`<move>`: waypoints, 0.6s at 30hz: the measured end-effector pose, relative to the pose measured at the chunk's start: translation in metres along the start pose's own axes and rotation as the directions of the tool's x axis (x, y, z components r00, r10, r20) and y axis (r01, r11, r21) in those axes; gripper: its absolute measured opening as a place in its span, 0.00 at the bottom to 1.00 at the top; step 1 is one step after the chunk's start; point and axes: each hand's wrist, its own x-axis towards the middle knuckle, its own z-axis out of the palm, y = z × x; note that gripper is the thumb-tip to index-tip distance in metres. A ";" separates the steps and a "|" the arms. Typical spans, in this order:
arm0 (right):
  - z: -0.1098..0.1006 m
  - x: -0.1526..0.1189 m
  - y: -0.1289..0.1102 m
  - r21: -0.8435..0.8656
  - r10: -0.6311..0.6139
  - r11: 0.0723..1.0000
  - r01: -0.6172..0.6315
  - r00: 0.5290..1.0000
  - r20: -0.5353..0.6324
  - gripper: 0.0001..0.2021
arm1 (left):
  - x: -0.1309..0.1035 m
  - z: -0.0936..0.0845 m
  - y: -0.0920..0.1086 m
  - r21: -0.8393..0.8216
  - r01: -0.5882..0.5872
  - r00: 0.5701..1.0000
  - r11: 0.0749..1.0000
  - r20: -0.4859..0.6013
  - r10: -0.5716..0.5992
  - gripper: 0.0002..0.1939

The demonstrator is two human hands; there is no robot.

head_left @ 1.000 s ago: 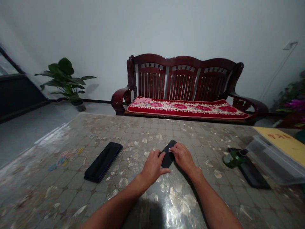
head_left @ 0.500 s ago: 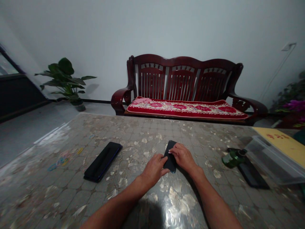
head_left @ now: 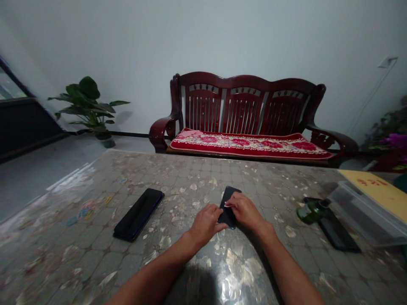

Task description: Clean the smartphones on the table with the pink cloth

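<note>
Phone-like dark slab (head_left: 227,214) lies flat on the patterned table (head_left: 187,169), which takes the greatest part of the view, and both hands are on it. Behind stands a dark red wooden sofa (head_left: 241,80) with a flowered red cushion (head_left: 241,144). On the right side is a clear plastic box (head_left: 359,216); on it rests a yellow sheet (head_left: 378,188) with red writing, too small for me to read surely. Left hand (head_left: 205,222) is partly open, its thumb and finger spread to steady the slab's left side and near end. Right hand (head_left: 244,210) is nearly closed over the slab. Well to the left lies a larger black phone (head_left: 138,215); near the box, another dark slab (head_left: 338,231) with a green bottle (head_left: 311,212), whose pale label is unreadable. Coloured loops (head_left: 85,210) lie far left. Smallest is a white piece (head_left: 227,206), pinched in the right fingertips.
</note>
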 end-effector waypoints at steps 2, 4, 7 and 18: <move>-0.003 0.000 -0.001 0.018 -0.010 1.000 0.009 0.999 0.054 0.18 | 0.000 0.000 0.001 0.006 0.010 1.000 1.000 0.002 -0.010 0.16; -0.004 0.001 0.000 0.028 0.004 1.000 -0.005 0.999 0.053 0.18 | 0.000 0.001 0.002 0.021 0.017 1.000 1.000 0.006 -0.017 0.16; -0.002 0.001 0.003 0.018 0.036 0.999 -0.035 0.998 -0.048 0.16 | 0.002 0.001 0.003 0.047 0.021 1.000 0.999 0.012 -0.022 0.16; 0.011 0.001 0.003 -0.039 0.102 0.993 -0.109 0.984 -0.149 0.13 | 0.004 -0.009 -0.004 0.041 -0.052 0.997 0.998 0.059 0.049 0.19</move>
